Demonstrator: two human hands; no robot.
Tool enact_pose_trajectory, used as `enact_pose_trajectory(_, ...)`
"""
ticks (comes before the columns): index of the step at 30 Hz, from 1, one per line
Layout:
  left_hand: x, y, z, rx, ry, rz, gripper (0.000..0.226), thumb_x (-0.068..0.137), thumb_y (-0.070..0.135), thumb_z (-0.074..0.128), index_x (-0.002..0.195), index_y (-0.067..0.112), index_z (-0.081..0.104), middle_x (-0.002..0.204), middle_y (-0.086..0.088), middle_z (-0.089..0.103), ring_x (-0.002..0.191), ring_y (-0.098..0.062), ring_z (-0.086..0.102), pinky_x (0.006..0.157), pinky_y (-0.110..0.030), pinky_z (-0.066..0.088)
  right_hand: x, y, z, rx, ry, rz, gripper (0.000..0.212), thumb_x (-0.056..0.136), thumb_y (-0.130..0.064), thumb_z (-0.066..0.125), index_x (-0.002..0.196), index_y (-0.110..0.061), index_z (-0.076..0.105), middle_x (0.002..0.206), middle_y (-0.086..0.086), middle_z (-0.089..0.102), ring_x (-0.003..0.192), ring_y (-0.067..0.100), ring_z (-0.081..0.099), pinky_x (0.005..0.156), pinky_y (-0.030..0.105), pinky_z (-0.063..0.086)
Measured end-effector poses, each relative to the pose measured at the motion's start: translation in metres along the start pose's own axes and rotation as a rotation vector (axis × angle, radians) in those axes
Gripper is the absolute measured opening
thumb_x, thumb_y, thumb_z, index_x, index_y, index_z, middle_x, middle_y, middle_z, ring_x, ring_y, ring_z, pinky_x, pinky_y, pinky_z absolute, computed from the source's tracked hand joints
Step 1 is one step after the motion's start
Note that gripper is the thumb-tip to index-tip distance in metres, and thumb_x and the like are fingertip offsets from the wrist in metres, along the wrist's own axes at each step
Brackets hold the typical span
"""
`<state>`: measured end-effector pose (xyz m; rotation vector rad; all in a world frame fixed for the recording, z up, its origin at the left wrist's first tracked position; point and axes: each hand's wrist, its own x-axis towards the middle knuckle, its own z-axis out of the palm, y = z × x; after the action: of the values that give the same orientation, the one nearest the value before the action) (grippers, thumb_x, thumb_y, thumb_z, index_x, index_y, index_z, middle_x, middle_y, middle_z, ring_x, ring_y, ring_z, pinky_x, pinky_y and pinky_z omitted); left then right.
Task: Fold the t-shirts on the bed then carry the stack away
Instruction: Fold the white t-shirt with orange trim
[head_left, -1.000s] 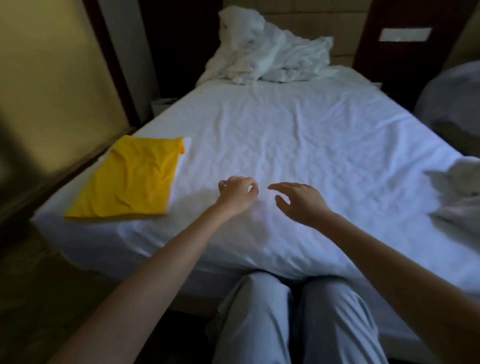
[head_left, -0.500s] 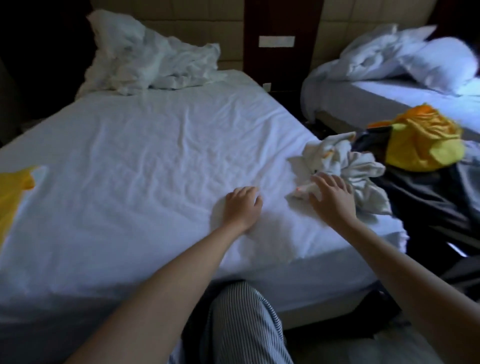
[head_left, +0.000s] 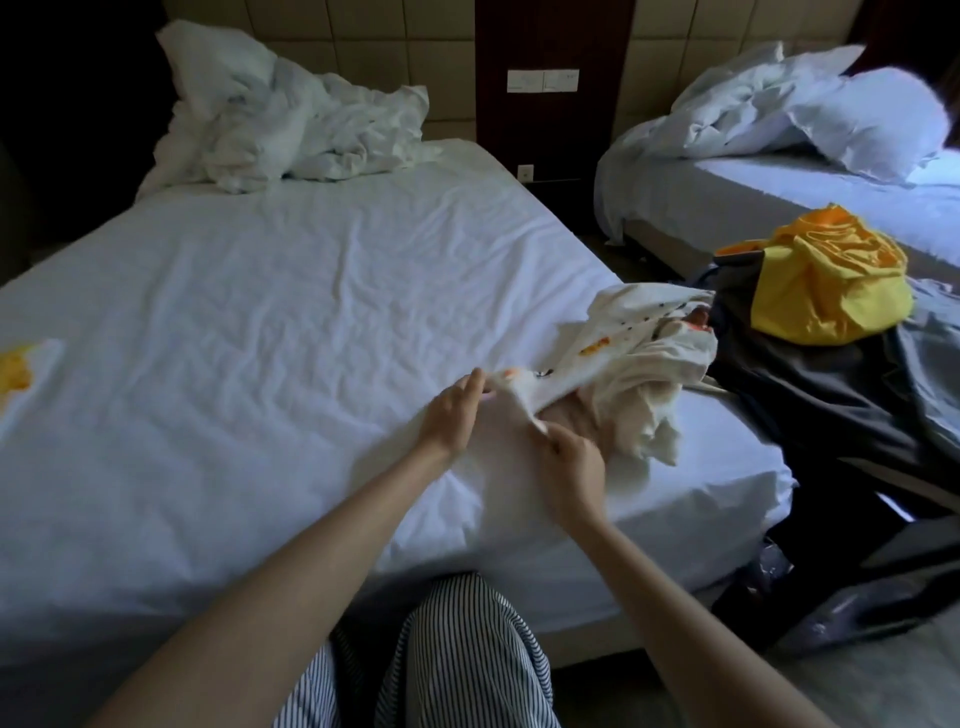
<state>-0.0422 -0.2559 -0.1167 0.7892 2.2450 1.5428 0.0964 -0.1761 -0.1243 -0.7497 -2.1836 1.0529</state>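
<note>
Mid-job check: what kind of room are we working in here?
Most likely a twin hotel room: two white-sheeted beds, the near bed and a second bed, stand either side of a dark panel with a wall switch plate, against a padded tiled headboard wall.

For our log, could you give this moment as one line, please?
white t-shirt: crumpled on bed | left hand: pinches it | right hand: pinches it

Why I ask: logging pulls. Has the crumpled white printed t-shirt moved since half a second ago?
Yes: the t-shirt stretched left, away from the bed's right edge, pinched by left hand and right hand.
</note>
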Motion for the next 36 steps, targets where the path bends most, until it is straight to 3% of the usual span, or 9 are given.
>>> enact_pose_trajectory(5,0.0,0.045,0.005,-0.003,-0.239,-0.111,0.021,0.085,0.029,0.064,0.081,0.008,0.06,0.069,-0.006,0.052,0.062,-0.014,0.049,0.057,-0.026,0.04,-0.01,-0.02,0.017,-0.041,-0.112,-0.156,0.023,0.093,-0.018,0.055,0.11,-0.015,0.07,0.125,-0.003,0.062,0.108,0.011,0.057,0.074,0.015,0.036)
enact_pose_trajectory(10,0.018,0.04,-0.016,-0.062,0.172,-0.166,0.036,0.092,0.012,0.054,0.056,0.008,0.05,0.059,-0.007,0.048,0.068,-0.017,0.048,0.055,-0.03,0.034,-0.003,-0.013,-0.002,-0.37,0.217,-0.323,0.044,0.083,-0.045,0.046,0.112,-0.023,0.069,0.125,0.004,0.063,0.119,0.035,0.054,0.105,0.047,0.026)
enact_pose_trajectory(14,0.038,0.01,-0.076,-0.263,0.435,-0.382,0.03,0.089,0.02,0.06,0.092,-0.009,0.066,0.096,-0.025,0.066,0.09,-0.031,0.065,0.072,-0.042,0.05,0.021,-0.005,-0.031,-0.529,0.043,-0.022,0.061,0.085,-0.058,0.05,0.141,-0.04,0.035,0.158,-0.001,0.01,0.144,0.03,0.002,0.11,0.051,0.0)
enact_pose_trajectory(17,0.027,-0.002,-0.121,-0.224,0.573,-0.439,0.044,0.092,0.03,0.058,0.109,-0.01,0.062,0.113,-0.022,0.064,0.103,-0.033,0.062,0.083,-0.039,0.051,0.03,-0.001,-0.033,-0.541,-0.093,0.135,0.049,0.085,-0.056,0.053,0.126,-0.029,0.051,0.146,0.003,0.036,0.133,0.027,0.025,0.104,0.046,0.019)
enact_pose_trajectory(20,0.01,-0.006,-0.135,0.03,0.596,-0.425,0.042,0.098,0.025,0.045,0.118,-0.01,0.056,0.124,-0.026,0.058,0.114,-0.038,0.055,0.088,-0.038,0.043,0.022,-0.003,-0.022,-0.382,-0.023,0.018,0.028,0.087,-0.044,0.055,0.082,-0.017,0.056,0.102,0.003,0.06,0.108,0.027,0.047,0.089,0.039,0.026)
enact_pose_trajectory(24,-0.011,0.016,-0.107,0.609,0.517,-0.136,0.05,0.084,0.016,0.053,0.132,0.008,0.044,0.134,-0.018,0.048,0.121,-0.038,0.046,0.095,-0.042,0.038,-0.006,-0.004,-0.017,-0.356,0.027,-0.101,0.05,0.077,-0.058,0.041,0.082,-0.014,0.063,0.088,0.003,0.064,0.1,0.029,0.05,0.087,0.038,0.028)
enact_pose_trajectory(28,-0.012,0.061,-0.04,0.608,0.074,0.537,0.036,0.075,0.023,0.042,0.089,0.011,0.072,0.094,-0.009,0.071,0.094,-0.03,0.062,0.086,-0.032,0.044,-0.022,-0.005,-0.028,-0.533,0.081,-0.112,0.056,0.086,-0.058,0.027,0.096,-0.025,0.071,0.096,0.0,0.068,0.103,0.025,0.055,0.086,0.037,0.026)
enact_pose_trajectory(32,-0.011,0.094,0.033,0.86,-0.478,0.59,0.031,0.093,0.024,0.044,0.115,0.019,0.065,0.119,-0.005,0.063,0.113,-0.022,0.053,0.096,-0.036,0.039,-0.02,-0.01,-0.051,-0.636,0.062,-0.051,0.037,0.097,-0.036,0.036,0.095,-0.02,0.069,0.095,0.006,0.069,0.098,0.029,0.059,0.086,0.038,0.029)
enact_pose_trajectory(36,0.0,0.102,0.074,0.973,-0.545,0.59,0.04,0.089,0.024,0.05,0.129,0.023,0.049,0.131,-0.004,0.052,0.123,-0.025,0.046,0.098,-0.039,0.039,-0.015,-0.008,-0.08,-0.621,0.018,0.109,0.03,0.098,-0.031,0.039,0.108,-0.016,0.062,0.103,0.015,0.066,0.094,0.037,0.061,0.067,0.032,0.036)
